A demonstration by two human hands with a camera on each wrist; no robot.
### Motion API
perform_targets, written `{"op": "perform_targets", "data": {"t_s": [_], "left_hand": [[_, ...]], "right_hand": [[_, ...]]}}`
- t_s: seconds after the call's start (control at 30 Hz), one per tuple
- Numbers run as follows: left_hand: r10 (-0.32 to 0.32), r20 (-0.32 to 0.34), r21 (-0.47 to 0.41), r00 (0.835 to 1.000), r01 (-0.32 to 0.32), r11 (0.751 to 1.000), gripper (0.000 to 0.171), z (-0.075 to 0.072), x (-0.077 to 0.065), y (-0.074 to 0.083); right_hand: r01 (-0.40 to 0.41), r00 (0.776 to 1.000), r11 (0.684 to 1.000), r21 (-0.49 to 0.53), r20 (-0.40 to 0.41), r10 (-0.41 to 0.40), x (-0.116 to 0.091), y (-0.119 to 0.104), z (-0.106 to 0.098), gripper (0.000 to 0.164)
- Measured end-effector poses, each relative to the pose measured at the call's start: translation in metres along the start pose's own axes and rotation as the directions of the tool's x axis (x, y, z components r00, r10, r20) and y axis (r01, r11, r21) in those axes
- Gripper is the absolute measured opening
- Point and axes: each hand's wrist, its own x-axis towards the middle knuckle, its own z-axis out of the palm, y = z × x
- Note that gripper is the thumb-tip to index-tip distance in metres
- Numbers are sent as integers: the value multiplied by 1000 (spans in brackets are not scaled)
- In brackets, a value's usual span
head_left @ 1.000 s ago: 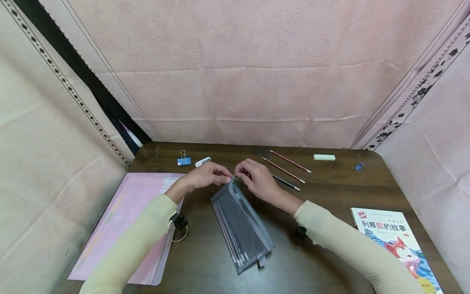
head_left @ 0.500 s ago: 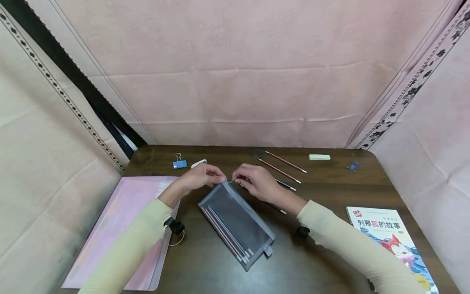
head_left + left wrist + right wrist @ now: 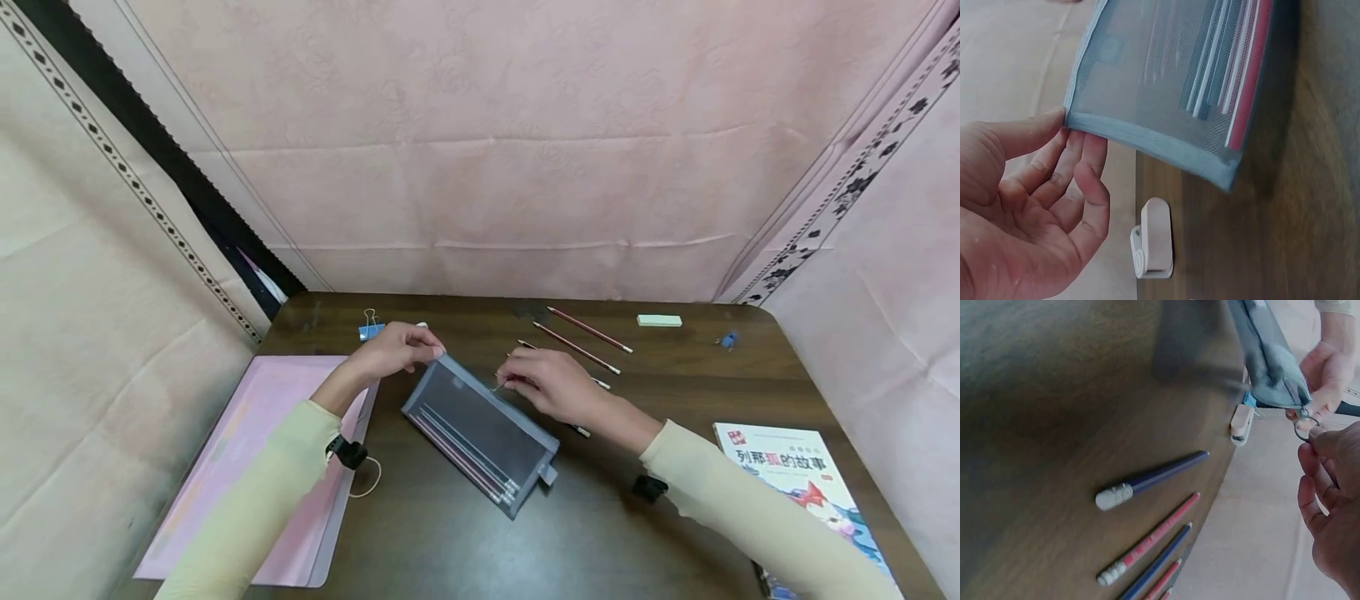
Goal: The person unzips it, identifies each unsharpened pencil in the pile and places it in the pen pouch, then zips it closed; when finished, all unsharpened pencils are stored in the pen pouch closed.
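Note:
A grey mesh pencil pouch [image 3: 483,433] with several pencils showing through it is tilted over the table. My left hand [image 3: 393,350] pinches its upper left corner between thumb and fingers; in the left wrist view the thumb [image 3: 1029,134] lies on the pale blue-grey binding. My right hand [image 3: 547,383] is at the pouch's upper long edge, beside the zip. The right wrist view shows its thumb and index finger pinching a thin metal ring [image 3: 1296,430] on the zip pull. A small fabric tab [image 3: 548,475] sticks out at the pouch's far right end.
Several loose red and dark pencils [image 3: 588,329] lie behind my right hand. A white eraser-like block [image 3: 659,320], small blue item [image 3: 727,340] and blue binder clip [image 3: 371,332] are farther back. A pink folder [image 3: 247,467] lies left, a picture-covered book [image 3: 806,475] right. A small white device [image 3: 1157,237] is near the back edge.
My hands have moved apart: the left shifted left with the pouch's corner, the right went right along the zip edge with the ring. The pouch has swung to a flatter slant.

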Motion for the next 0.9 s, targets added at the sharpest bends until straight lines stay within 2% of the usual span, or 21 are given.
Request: {"op": "perform_targets", "data": {"t_s": [0.13,0.33,0.47,0.6,0.7,0.77,0.9], "left_hand": [[-15,-28,3,1000,15,1000,21,-3,1,-1],[-31,-53,39,998,33,999,21,-11,-2,-8],[-27,-52,85,998,31,996,17,-16,-8,-12],[-2,-44,137,999,8,991,15,-17,-12,-11],[17,-3,144,1000,-16,990,14,-13,-16,-8],[30,51,161,998,-38,986,13,-9,-19,-6],[64,185,255,981,-111,961,9,3,-27,0]], "right_hand": [[-3,1000,999,-52,18,4,-10,2,-11,12],[-22,998,998,-56,59,25,-30,4,-24,12],[-63,992,998,-18,108,65,-46,7,-31,15],[-109,984,992,67,147,99,-58,14,-36,15],[-131,977,985,109,182,110,-66,17,-39,13],[-146,968,982,119,220,117,-70,17,-40,10],[-205,930,969,136,337,149,-78,17,-42,9]]}}
